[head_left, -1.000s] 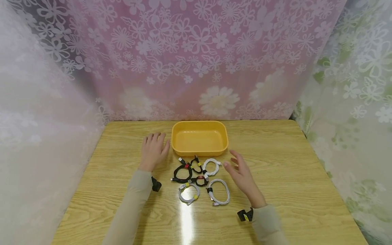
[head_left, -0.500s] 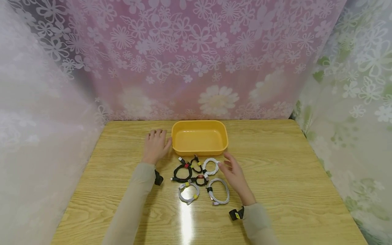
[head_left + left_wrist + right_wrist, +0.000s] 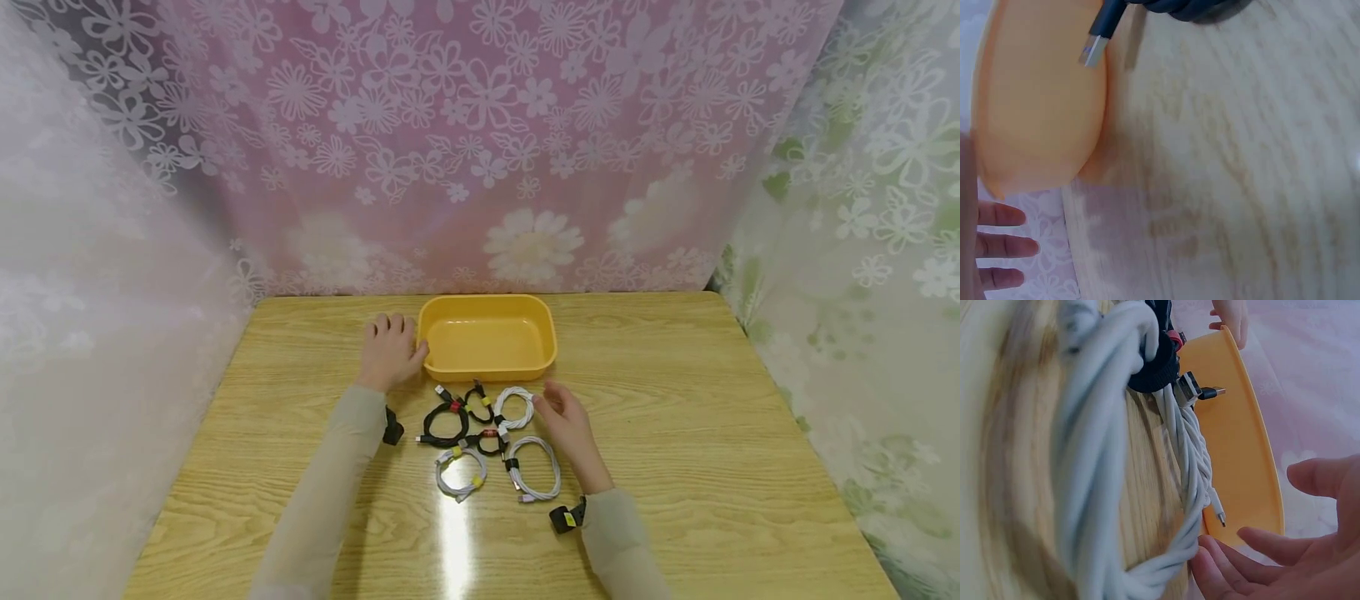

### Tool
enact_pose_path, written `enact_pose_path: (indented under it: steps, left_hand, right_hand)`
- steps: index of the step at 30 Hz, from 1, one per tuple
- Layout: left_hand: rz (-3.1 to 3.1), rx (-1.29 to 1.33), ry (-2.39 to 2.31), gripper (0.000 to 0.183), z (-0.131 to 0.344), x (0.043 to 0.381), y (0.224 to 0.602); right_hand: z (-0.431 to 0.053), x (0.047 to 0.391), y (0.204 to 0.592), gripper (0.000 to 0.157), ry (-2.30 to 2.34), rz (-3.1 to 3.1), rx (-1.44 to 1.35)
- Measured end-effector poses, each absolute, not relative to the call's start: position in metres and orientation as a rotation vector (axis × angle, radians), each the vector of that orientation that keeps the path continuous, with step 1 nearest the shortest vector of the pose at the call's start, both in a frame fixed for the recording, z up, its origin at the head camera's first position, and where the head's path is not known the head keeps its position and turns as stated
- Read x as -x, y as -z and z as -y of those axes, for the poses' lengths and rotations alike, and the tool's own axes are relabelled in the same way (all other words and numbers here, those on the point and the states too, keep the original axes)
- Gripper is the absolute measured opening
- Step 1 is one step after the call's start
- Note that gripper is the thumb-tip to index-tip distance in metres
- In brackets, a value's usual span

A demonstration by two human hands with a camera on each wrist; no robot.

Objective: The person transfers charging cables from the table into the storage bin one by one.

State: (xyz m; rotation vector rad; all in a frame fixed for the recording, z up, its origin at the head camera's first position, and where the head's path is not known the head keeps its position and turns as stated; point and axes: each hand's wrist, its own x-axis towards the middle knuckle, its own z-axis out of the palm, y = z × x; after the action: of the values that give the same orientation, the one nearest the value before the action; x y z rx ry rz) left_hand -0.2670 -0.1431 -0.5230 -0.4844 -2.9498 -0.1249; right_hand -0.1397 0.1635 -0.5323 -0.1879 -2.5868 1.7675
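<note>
In the head view my left hand (image 3: 390, 354) is at the left side of the yellow plastic basin (image 3: 486, 373), its thumb lying over the rim. Three straight fingers (image 3: 1009, 245) show beyond the basin's corner in the left wrist view; whether the hand presses on the rim is hidden. My right hand (image 3: 567, 423) is at the right edge of the upper white coiled cable (image 3: 516, 408). Its lower fingertips (image 3: 1205, 567) reach the side of the coil in the right wrist view, while its thumb stands apart from the cable.
Several other coiled cables lie before the basin: a black cable (image 3: 446, 426) with a red tie, two small black ones, a grey-white cable (image 3: 461, 472) with yellow ties and a larger white cable (image 3: 535, 468). All rest on the wooden table (image 3: 675, 417); a flowered curtain (image 3: 487, 167) hangs behind.
My left hand has moved right and its thumb has come over the basin's rim. My right hand has moved left to the upper white cable. The cables have stayed in place.
</note>
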Motion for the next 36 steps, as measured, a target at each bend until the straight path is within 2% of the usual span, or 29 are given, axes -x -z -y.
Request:
enact_pose_path:
  steps: [6, 23, 36]
  left_hand:
    - [2.916, 0.559, 0.123, 0.023, 0.137, 0.269, 0.528]
    - [3.026, 0.538, 0.128, 0.023, 0.128, 0.265, 0.516]
    - [3.035, 0.531, 0.172, 0.021, 0.129, 0.262, 0.512]
  right_hand:
    - [-0.161, 0.143, 0.537, 0.045, -1.729, 2.575, 0.274]
    - [-0.156, 0.152, 0.54, 0.042, -1.556, 2.692, 0.234]
    - [-0.149, 0.158, 0.546, 0.032, -1.378, 2.774, 0.16]
